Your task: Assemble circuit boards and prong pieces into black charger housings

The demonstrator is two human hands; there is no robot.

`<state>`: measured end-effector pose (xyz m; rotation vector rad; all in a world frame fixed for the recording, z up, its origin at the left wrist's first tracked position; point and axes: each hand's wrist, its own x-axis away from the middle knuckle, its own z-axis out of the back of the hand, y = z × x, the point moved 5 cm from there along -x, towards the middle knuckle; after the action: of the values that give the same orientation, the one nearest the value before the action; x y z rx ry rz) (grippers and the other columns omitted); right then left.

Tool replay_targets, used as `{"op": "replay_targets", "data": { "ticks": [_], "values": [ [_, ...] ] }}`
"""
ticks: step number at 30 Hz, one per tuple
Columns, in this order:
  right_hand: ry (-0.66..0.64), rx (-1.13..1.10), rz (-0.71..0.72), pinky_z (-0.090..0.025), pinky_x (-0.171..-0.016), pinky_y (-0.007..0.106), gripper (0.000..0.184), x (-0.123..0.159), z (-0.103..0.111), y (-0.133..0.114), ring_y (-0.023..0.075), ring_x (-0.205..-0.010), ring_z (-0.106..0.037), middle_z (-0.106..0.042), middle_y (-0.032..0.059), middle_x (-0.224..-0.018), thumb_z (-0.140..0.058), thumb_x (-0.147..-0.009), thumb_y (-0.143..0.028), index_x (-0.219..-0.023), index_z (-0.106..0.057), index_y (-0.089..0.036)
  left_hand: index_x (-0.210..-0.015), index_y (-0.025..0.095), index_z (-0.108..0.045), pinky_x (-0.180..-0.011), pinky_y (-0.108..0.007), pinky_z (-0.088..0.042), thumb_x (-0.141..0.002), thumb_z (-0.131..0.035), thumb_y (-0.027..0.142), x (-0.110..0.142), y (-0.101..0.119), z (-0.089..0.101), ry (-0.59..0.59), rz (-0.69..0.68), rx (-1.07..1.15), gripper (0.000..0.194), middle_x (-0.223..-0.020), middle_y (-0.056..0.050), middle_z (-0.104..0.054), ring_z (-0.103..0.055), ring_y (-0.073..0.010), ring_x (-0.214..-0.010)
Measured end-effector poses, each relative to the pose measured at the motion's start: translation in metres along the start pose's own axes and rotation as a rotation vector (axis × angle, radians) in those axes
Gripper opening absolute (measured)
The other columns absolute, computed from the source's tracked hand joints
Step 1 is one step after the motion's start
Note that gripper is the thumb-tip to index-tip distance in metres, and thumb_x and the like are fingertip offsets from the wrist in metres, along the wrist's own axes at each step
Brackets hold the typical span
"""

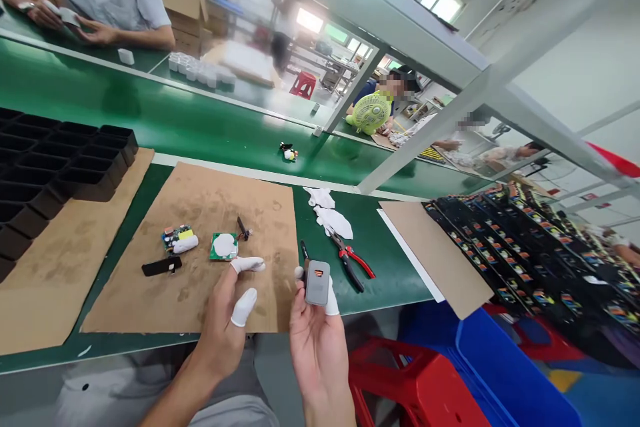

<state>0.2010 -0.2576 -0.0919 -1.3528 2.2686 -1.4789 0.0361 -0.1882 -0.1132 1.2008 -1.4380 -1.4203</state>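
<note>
Lying on cardboard (270, 223), two boards (223, 247); in right hand (318, 340), one case (317, 285).

Electronics workshop with circuit boards (224, 247), pliers (344, 252)

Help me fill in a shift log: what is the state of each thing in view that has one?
Left hand: open
Right hand: palm up, gripping
Grey case: held, slotted face showing
Cardboard sheet: flat, stained
Circuit boards on it: uncased
Pliers: lying down, handles spread
White cloths: crumpled
Blue bin: open
Fan: running or stopped, unclear
</note>
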Motion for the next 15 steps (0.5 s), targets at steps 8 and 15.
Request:
{"op": "replay_targets", "data": {
  "ticks": [8, 15],
  "values": [
    [-0.015, -0.236, -0.221, -0.071, -0.107, 0.025, 0.026, -0.003, -0.006, 0.002, 0.0168, -0.115, -0.087, -0.09, 0.0042, -0.125, -0.098, -0.093, -0.025, -0.116, -0.088, -0.023, -0.143, 0.023, -0.068, -0.125, -0.054, -0.05, -0.113, -0.055, 0.051, 0.001, -0.005, -0.002, 0.02, -0.011, -0.006, 0.043, -0.152, -0.014, -0.072, -0.067, -0.0359, -0.142],
    [-0.178, 0.348, 0.147, -0.075, -0.102, 0.046, 0.052, -0.052, -0.04, -0.027, 0.0279, -0.115, -0.085, -0.087, 0.008, -0.13, -0.095, -0.089, -0.062, -0.124, -0.083, -0.025, -0.153, 0.024, -0.063, -0.132, -0.058, -0.046, -0.115, -0.056, 0.05, 0.007, -0.024, -0.006, -0.03, -0.006, -0.031, 0.046, -0.16, -0.016, -0.067, -0.06, -0.0377, -0.154]
  ]
}}
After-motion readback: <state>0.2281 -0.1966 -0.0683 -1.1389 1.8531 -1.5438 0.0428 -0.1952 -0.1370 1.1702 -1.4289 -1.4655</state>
